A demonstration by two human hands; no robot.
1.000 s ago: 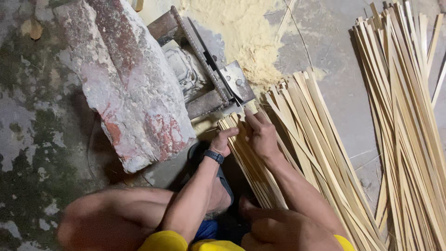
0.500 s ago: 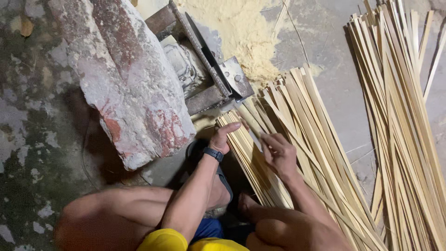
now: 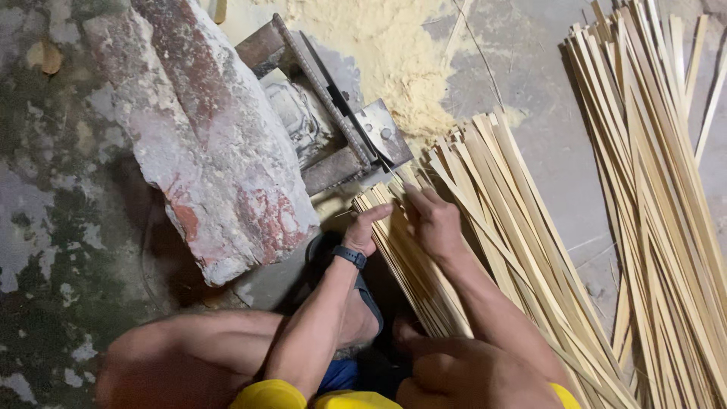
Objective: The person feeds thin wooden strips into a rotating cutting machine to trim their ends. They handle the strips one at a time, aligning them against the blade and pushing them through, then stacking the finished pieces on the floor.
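A bundle of thin pale bamboo strips (image 3: 424,295) lies on the floor between my knees, its far ends against a metal blade tool (image 3: 356,136). My left hand (image 3: 369,226), with a dark watch on its wrist, grips the left edge of the bundle near those ends. My right hand (image 3: 430,221) lies over the top of the same strips just beside it, fingers curled onto them. Both hands sit close together, a short way from the tool's grey metal plate (image 3: 382,132).
A large reddish-grey stone (image 3: 204,144) rests on the tool at the left. Yellow sawdust (image 3: 394,53) is heaped behind it. More strips fan out to the right (image 3: 522,227), and a separate long pile (image 3: 659,189) lies at the far right. A dark sandal (image 3: 363,295) is under my arm.
My right hand slid down the strips toward me, then came back up beside my left hand near the strip ends. My left hand stayed on the bundle.
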